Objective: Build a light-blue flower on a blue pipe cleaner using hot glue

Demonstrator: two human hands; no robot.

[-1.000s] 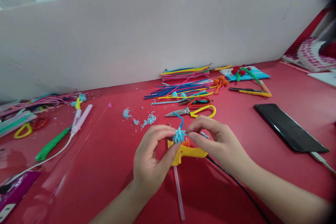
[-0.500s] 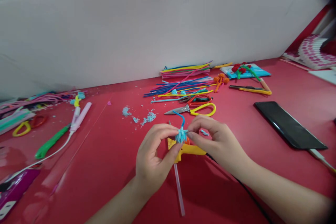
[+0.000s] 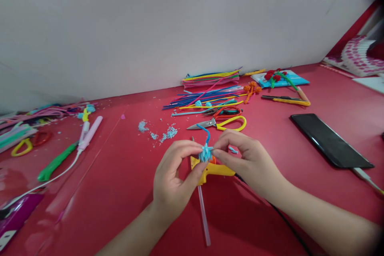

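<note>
A small fluffy light-blue pipe-cleaner ball (image 3: 205, 153) with a blue stem curling upward is pinched between both hands above the red table (image 3: 120, 176). My left hand (image 3: 174, 182) grips it from the left with thumb and forefinger. My right hand (image 3: 246, 160) pinches it from the right with its fingertips. Directly beneath the hands lies a yellow glue gun (image 3: 213, 169) with a clear glue stick (image 3: 203, 216) sticking out toward me and a black cord (image 3: 270, 206) running to the right.
Yellow-handled scissors (image 3: 222, 123) and a pile of coloured pipe cleaners (image 3: 210, 94) lie behind the hands. A black phone (image 3: 328, 140) rests at the right. Blue fluff scraps (image 3: 168, 133), a green tool (image 3: 55, 163) and a pink pen-like tool (image 3: 90, 132) lie left. A white partition stands behind.
Both hands stay pinched on the blue ball and have barely shifted; the view has tilted slightly.
</note>
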